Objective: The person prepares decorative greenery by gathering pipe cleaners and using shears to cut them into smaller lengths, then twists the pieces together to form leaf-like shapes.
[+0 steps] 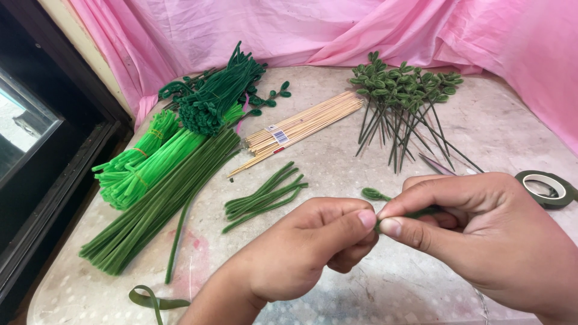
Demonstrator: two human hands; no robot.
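Pinching one dark green pipe cleaner between both hands, low over the table.
I am pressing my left hand thumb and forefinger on its near end, while my right hand is gripping the stem, looped tip poking out leftward; keeping both pinches close together should make the bend tight. Cut green pieces and bamboo sticks are lying beyond.

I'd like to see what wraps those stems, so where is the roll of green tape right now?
In the head view, the roll of green tape lies flat at the table's right edge, just beyond the right hand, to the right of the pile of leafy stems.
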